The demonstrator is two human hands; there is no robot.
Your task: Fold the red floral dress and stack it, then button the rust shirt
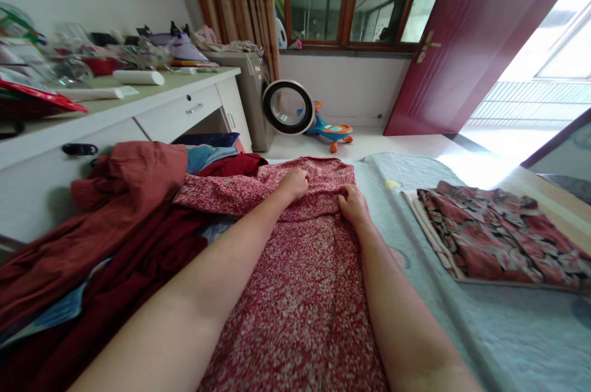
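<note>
Blue bed cover [489, 324] underneath, clothes pile [138, 180] left. Red dress [305, 275] lies lengthwise on the cover; I see left hand [294, 184] and right hand [355, 205] pinching its upper cloth. Straightening, I judge; next calls for even tension.

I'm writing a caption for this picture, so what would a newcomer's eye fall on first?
Probably the red speckled dress spread out in the lower middle, with the left hand and right hand on its upper part. Next might come the washing machine's round open door behind it, near the top center, and the folded flowered clothes on the pale blue cover at right.
</note>
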